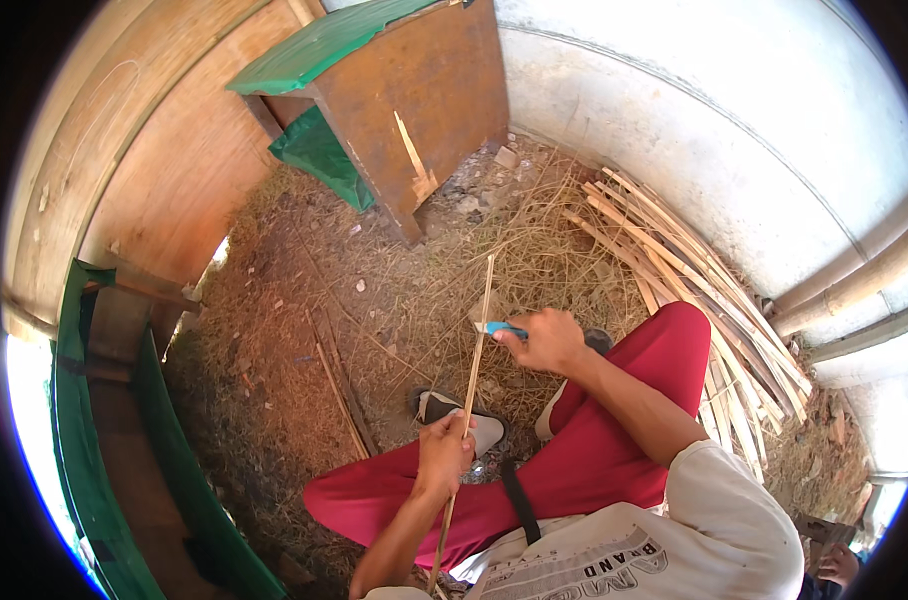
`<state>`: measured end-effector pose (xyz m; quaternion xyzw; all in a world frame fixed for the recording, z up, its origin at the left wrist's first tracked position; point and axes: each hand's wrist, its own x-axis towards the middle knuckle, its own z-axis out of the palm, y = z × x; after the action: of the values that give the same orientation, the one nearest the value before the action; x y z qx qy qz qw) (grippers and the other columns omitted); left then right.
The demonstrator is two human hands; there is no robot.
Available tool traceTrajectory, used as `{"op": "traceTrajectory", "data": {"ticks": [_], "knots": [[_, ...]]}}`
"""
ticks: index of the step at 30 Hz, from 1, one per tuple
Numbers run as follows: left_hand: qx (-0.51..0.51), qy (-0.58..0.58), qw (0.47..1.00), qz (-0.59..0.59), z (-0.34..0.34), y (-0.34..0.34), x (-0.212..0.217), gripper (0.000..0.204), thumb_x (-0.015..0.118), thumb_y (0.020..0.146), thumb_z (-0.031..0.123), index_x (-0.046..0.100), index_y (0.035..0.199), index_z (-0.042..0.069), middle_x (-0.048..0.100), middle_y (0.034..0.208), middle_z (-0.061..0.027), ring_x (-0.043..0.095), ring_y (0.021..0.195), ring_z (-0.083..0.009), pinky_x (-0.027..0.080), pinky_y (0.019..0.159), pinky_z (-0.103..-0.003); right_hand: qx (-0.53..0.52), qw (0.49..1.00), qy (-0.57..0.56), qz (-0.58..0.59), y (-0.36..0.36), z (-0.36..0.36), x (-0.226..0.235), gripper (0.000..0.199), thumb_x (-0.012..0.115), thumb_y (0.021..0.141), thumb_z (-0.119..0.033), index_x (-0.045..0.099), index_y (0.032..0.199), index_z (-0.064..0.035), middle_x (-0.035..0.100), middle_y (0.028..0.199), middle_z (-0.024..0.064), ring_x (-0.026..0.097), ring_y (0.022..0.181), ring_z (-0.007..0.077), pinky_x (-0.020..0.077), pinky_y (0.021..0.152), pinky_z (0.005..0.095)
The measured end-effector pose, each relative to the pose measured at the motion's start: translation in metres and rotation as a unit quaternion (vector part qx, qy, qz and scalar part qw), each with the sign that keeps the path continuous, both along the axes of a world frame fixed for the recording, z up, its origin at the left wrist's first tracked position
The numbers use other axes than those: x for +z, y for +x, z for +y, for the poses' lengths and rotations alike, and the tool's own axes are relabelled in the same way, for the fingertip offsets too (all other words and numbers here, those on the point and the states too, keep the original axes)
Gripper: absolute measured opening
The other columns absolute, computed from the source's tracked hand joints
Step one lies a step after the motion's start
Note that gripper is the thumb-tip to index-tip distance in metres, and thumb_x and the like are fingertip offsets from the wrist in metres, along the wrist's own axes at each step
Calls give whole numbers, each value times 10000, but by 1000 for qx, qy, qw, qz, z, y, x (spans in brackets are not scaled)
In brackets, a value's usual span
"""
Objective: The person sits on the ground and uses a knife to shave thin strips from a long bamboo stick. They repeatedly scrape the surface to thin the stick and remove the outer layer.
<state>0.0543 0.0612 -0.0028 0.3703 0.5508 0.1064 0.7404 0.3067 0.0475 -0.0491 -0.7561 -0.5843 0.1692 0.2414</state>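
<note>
A long, thin strip of wood or bamboo point(476, 355) slants up between my knees, its far end pointing away from me. My left hand point(444, 455) is wrapped round its lower part, close to my shoe. In my right hand point(552, 342) is a utility knife with a blue handle point(506, 329), the fingers closed round it. The knife's tip meets or lies very near the strip, above my left hand; whether it cuts in cannot be told. The strip's lower end runs down past my left forearm.
A pile of split strips point(689, 285) lies to my right along the pale wall point(674, 60). Ahead stands a brown wooden cabinet point(414, 110) with a green cover. A green-edged wooden frame point(104, 480) is at left. Straw and thin shavings point(514, 265) litter the dirt floor.
</note>
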Motion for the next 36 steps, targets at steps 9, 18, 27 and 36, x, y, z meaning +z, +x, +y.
{"op": "traceTrajectory", "data": {"ticks": [9, 18, 27, 36], "knots": [[-5, -112, 994, -15, -30, -27, 19, 274, 473, 1071, 278, 562, 955, 47, 392, 567, 44, 303, 394, -35, 224, 346, -220, -88, 994, -67, 20, 42, 18, -10, 446, 561, 947, -517, 780, 967, -129, 677, 700, 180, 688, 705, 378, 555, 662, 484], [-35, -85, 996, 18, -45, -43, 52, 283, 485, 1069, 272, 575, 931, 42, 426, 568, 32, 323, 399, -44, 223, 352, -227, -278, 958, -71, -31, 94, 23, -41, 507, 580, 945, -507, 755, 888, -35, 679, 731, 216, 677, 693, 401, 549, 682, 502], [-11, -52, 998, -15, -8, -48, 41, 269, 490, 1063, 276, 567, 963, 39, 416, 574, 35, 325, 391, -42, 229, 345, -219, -161, 974, 35, 157, 40, 19, -10, 512, 582, 959, -468, 714, 833, 10, 601, 618, 211, 608, 595, 381, 478, 594, 469], [17, -136, 987, -81, 22, -15, -1, 263, 501, 1061, 288, 587, 995, 49, 417, 591, 48, 313, 399, -34, 231, 349, -207, 53, 984, 91, 141, 0, 0, -6, 398, 627, 958, -425, 768, 996, -55, 572, 549, 162, 553, 463, 295, 442, 496, 418]]}}
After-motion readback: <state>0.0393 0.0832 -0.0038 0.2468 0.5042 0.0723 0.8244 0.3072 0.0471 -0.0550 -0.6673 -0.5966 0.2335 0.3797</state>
